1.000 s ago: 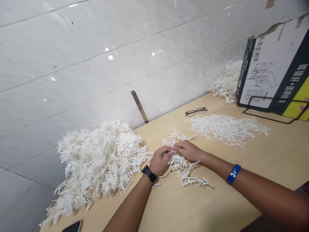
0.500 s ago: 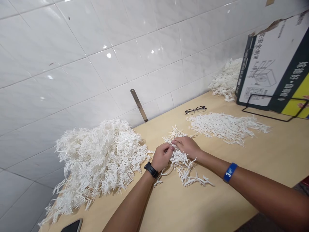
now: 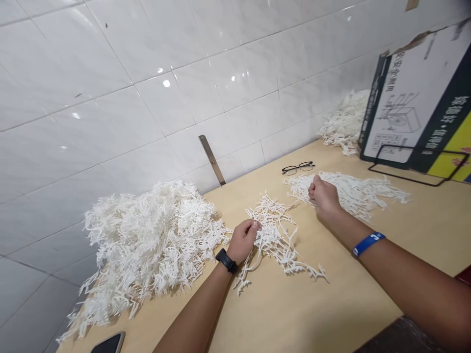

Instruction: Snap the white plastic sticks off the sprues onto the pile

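Observation:
My left hand (image 3: pixel 243 240), with a black band at the wrist, is closed in a pinch on a white branched plastic strand at the left side of a small loose heap of such strands (image 3: pixel 274 235). My right hand (image 3: pixel 324 195), with a blue wristband, is curled into a fist over the left part of a flatter pile of thin white pieces (image 3: pixel 362 191). Whatever its fingers hold is hidden. A large mound of tangled white branched strands (image 3: pixel 158 240) lies to the left of my left hand.
Glasses (image 3: pixel 298 168) lie behind the flat pile. A printed carton (image 3: pixel 401 108) with a black wire frame (image 3: pixel 408 180) stands at the right, another white heap (image 3: pixel 344 122) beside it. A phone (image 3: pixel 108 344) lies at the front left. A metal strip (image 3: pixel 212 159) rests against the tiled wall.
My right hand has moved away from my left hand, to the right and back, over the flat pile. My left hand has stayed almost in place at the small heap.

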### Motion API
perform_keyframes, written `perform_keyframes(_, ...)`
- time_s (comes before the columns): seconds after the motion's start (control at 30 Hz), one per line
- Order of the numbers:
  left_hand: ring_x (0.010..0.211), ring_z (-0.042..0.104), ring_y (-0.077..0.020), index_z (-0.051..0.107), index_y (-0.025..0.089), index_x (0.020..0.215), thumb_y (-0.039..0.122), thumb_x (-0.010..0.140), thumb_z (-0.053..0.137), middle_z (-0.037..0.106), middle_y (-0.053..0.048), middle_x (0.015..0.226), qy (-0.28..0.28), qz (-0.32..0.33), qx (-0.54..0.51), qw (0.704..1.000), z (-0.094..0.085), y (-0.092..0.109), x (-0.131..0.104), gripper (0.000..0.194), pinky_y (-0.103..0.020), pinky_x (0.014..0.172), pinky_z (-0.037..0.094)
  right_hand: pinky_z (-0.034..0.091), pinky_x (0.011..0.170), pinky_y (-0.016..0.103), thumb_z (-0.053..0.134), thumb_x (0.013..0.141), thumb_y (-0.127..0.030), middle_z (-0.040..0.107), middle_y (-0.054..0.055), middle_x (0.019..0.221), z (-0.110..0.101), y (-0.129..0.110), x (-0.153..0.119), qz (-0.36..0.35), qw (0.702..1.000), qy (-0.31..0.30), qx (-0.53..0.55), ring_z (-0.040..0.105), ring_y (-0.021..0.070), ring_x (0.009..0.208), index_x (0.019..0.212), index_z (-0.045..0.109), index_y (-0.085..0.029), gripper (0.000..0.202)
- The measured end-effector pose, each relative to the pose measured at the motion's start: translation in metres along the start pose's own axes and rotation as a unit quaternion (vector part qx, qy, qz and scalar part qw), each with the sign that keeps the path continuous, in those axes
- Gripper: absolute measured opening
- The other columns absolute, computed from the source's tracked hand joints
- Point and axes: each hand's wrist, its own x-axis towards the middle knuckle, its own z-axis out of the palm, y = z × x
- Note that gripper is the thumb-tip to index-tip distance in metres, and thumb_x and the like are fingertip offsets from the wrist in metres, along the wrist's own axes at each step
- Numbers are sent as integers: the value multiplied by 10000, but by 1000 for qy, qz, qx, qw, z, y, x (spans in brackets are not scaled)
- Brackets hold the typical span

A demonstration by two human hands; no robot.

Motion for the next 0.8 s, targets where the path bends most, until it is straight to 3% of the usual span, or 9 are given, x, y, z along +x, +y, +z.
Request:
perform_keyframes(0.07, 750, 513, -141, 638, 142, 870, 380, 930, 427, 620, -37, 834, -5, 4, -4, 1000, 0, 0, 0, 324, -254, 715, 403, 232, 403, 234, 512, 873, -565, 331, -51, 486, 4, -4, -4, 48, 995, -7, 82, 277, 86, 422, 594, 344, -221, 473)
perform_keyframes(0.13, 758, 518, -143, 640, 145, 874, 383, 929, 431, 627, -39, 842, -6, 3, -1, 1000, 0, 0, -1, 322, -255, 723, 405, 268, 422, 223, 573, 853, -509, 345, -48, 507, 8, -11, -10, 77, 984, -54, 154, 295, 79, 441, 585, 373, -207, 451)
perform_keyframes(0.23, 769, 527, -147, 639, 150, 876, 389, 929, 431, 630, -38, 846, -5, 1, 2, 1000, 0, -1, -2, 322, -255, 728, 407, 298, 451, 224, 650, 806, -450, 383, -34, 531, 13, -18, -20, 63, 971, -125, 194, 330, 81, 475, 583, 431, -191, 406)
perform_keyframes(0.4, 787, 540, -148, 644, 157, 893, 382, 931, 432, 643, -37, 869, -14, 5, 6, 1000, 0, -3, -1, 312, -253, 739, 411, 310, 479, 237, 678, 772, -455, 425, -27, 546, 17, -14, -28, 21, 974, -157, 161, 365, 90, 496, 613, 494, -188, 360)
perform_keyframes(0.6, 776, 533, -144, 636, 163, 888, 369, 929, 440, 639, -32, 867, -15, -4, 11, 1000, 1, -1, -2, 287, -251, 727, 406, 331, 503, 239, 645, 797, -445, 458, -25, 556, 16, -4, -25, -15, 982, -155, 105, 384, 95, 507, 643, 530, -193, 317)
perform_keyframes(0.8, 788, 545, -147, 624, 170, 875, 364, 932, 436, 645, -33, 893, -15, 6, 17, 1000, 2, -2, -2, 275, -259, 745, 417, 331, 484, 212, 616, 803, -363, 467, -26, 546, 18, -8, -28, -46, 986, -142, 73, 406, 84, 510, 624, 539, -181, 267)
